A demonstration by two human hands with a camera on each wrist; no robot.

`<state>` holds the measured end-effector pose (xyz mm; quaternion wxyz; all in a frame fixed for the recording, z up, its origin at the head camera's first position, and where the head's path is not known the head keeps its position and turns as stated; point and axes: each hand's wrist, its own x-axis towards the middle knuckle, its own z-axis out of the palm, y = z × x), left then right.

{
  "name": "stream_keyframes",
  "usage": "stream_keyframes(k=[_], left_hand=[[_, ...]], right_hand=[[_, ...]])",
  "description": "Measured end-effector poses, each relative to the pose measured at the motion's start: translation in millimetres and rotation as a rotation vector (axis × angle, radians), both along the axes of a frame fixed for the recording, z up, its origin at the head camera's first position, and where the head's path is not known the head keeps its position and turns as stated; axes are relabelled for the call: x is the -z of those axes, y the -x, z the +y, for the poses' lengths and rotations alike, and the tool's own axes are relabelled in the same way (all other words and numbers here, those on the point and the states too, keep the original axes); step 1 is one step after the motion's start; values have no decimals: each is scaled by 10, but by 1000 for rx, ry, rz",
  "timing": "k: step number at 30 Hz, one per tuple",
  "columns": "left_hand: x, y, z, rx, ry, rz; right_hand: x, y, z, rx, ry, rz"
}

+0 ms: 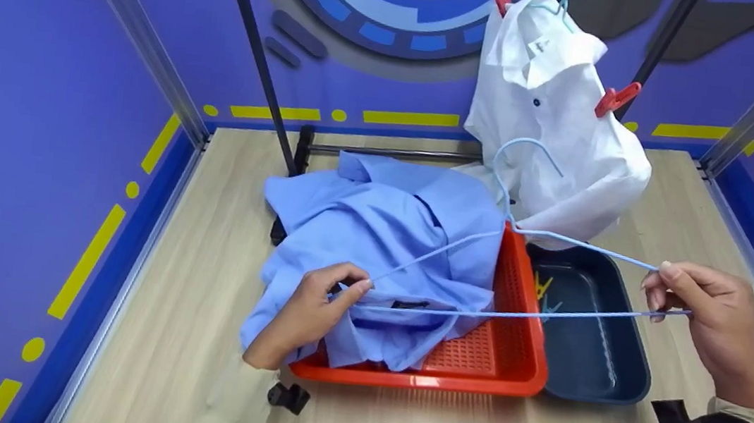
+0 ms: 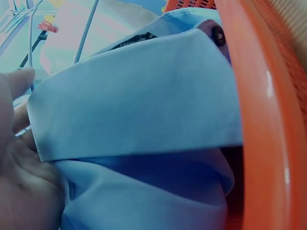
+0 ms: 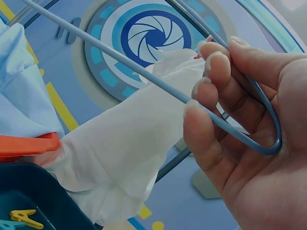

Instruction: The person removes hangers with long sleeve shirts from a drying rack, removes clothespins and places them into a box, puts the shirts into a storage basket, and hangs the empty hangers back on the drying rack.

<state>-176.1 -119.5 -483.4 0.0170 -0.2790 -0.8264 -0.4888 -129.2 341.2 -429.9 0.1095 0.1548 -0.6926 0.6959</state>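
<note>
Hanger (image 1: 521, 316) held at both ends

Right hand (image 1: 721, 307): fingers curled round one end. Left hand (image 1: 312, 310): thumb and finger pinching the other. Hanger spans above blue shirt (image 1: 362, 217), heaped in red basket (image 1: 428, 383). Dark tub (image 1: 587, 360) beside basket.

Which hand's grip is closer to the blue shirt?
Left. The left grip is over the near side of the blue shirt; the right grip is well away from it, out by the dark tray's right edge.
</note>
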Motion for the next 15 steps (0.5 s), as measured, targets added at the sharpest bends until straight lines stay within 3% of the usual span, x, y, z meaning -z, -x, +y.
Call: stream_keyframes(k=[4,8,11,15], left_hand=[[39,23,-18,-49,108,-11],[82,32,-40,-49,172,-77],[82,38,-50,-63,171,-127],[46,60,-55,-119,130,-84]], right_hand=[[30,28,-37,-24,71,1],[45,33,-74,-1,102,-13],[53,36,-100,8,123,-14],[71,42,-116,-12,159,-3]])
